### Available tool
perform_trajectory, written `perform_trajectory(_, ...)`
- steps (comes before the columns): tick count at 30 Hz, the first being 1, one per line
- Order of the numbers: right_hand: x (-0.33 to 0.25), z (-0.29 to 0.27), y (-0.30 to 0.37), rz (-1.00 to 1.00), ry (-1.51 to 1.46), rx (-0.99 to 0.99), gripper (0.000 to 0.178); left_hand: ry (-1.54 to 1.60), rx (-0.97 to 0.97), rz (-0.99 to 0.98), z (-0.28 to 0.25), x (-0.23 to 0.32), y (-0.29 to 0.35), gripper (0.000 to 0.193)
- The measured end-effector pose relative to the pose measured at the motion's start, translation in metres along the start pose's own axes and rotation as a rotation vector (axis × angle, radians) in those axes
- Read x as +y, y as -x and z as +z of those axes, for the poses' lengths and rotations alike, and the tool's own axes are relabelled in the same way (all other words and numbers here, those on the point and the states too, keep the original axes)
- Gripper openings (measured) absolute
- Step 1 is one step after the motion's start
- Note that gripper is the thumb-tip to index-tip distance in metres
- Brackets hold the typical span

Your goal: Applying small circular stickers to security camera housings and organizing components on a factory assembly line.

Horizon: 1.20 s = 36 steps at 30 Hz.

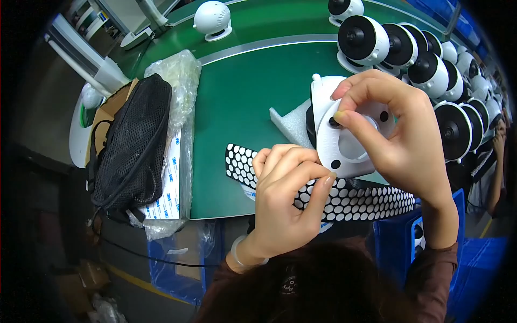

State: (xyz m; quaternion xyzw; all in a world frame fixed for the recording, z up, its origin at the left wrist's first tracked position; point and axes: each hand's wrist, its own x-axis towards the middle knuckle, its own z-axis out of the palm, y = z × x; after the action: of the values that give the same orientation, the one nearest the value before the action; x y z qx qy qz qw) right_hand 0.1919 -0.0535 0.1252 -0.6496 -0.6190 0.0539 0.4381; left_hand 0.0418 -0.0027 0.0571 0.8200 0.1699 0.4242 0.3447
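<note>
A white round-bodied camera (325, 89) lies with the ring-shaped underside of its base (328, 144) turned up toward me. Two small black round pads sit on that ring, one at its lower edge (335, 164) and another at its right (384, 116). The thumb and forefinger of my right hand (401, 121) pinch a third black round pad (333, 123) against the ring's upper left. My left hand (291, 196) is closed, thumb and forefinger together at the top edge of a long black strip of white dots (371, 203), right beside the base. Its other fingers curl over the strip.
Several white-and-black cameras (363, 40) stand in rows at the right. Another white camera (212, 20) stands at the back. White foam (293, 125) lies behind the held camera. A black mesh bag (137, 140) and clear plastic wrap (180, 81) lie left, on the green table (242, 91).
</note>
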Motion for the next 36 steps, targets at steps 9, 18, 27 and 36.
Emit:
perform_trajectory(9, -0.001, 0.002, 0.003, -0.028, 0.058, 0.017, 0.007, -0.045, 0.004, 0.028, 0.001, 0.002, -0.003, 0.004)
perform_trajectory(18, 0.012, -0.011, -0.013, -0.043, -0.031, 0.009, 0.02, -0.048, 0.003, 0.044, 0.001, 0.005, -0.002, 0.004)
perform_trajectory(27, 0.004, -0.017, -0.037, 0.302, -0.079, -0.497, 0.016, -0.002, -0.023, 0.001, -0.007, -0.001, -0.005, 0.004)
perform_trajectory(36, 0.005, 0.006, -0.182, 0.264, 0.03, -0.503, 0.026, -0.183, 0.041, -0.142, -0.064, -0.002, 0.008, 0.005)
